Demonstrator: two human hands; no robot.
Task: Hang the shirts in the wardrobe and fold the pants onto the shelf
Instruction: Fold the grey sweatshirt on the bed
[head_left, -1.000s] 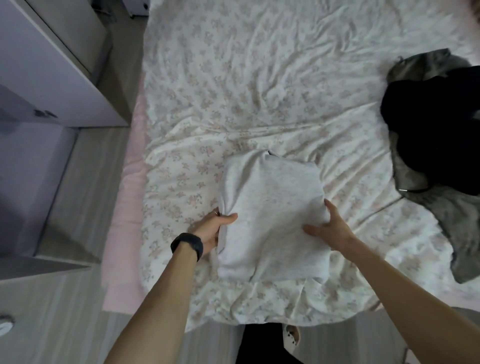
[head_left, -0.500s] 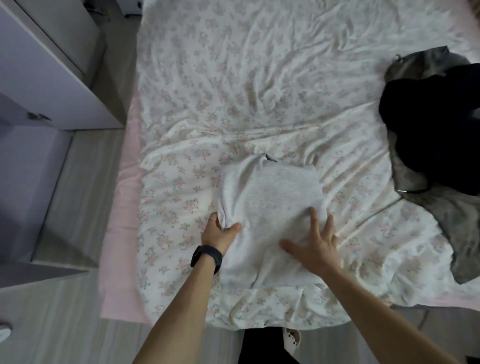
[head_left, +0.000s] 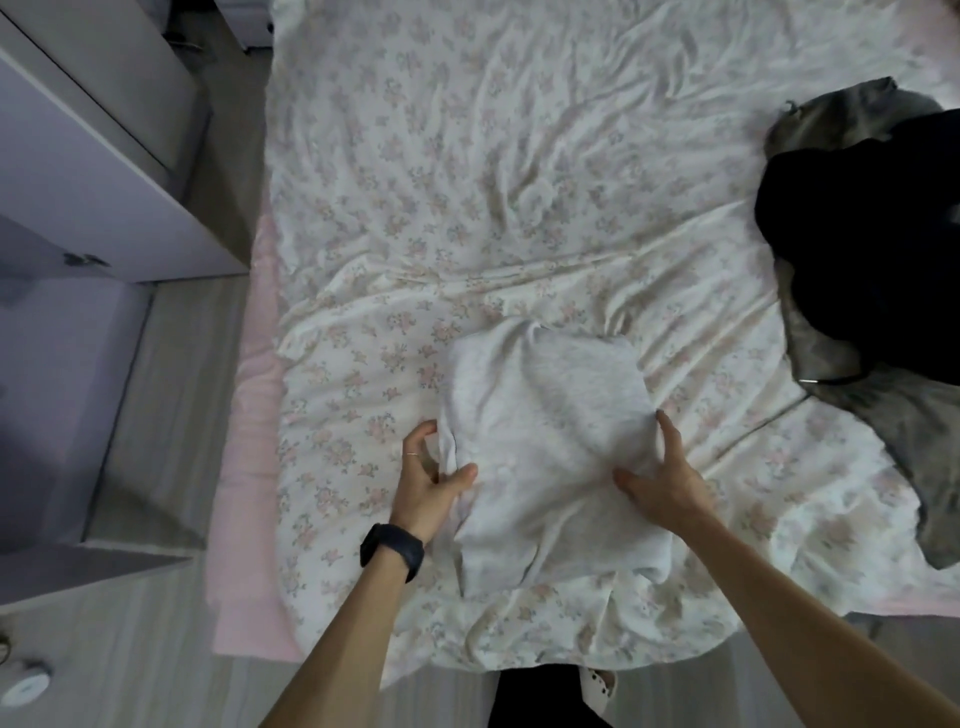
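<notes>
The floral bedsheet (head_left: 467, 156) spread wide and wrinkled before me, with a pale cabinet (head_left: 78, 182) standing at its left. A heap of black clothes (head_left: 872, 249) lay on an olive garment (head_left: 883, 415) at the sheet's right edge. The folded light grey pants (head_left: 545, 415) sat near me on the bed. My left hand (head_left: 431, 478) pinched their left edge between thumb and curled fingers. My right hand (head_left: 670, 478) lay spread against their right edge. A black watch (head_left: 392, 551) circled my left wrist.

Folded light-grey garment (head_left: 545, 441), one; loose dark garments, two: black garment (head_left: 872, 249), olive-grey garment (head_left: 909, 431); bed (head_left: 467, 182), one; hands, two: left hand (head_left: 426, 480), right hand (head_left: 667, 480); black wristband (head_left: 392, 551), one; finger ring (head_left: 410, 454), one.
</notes>
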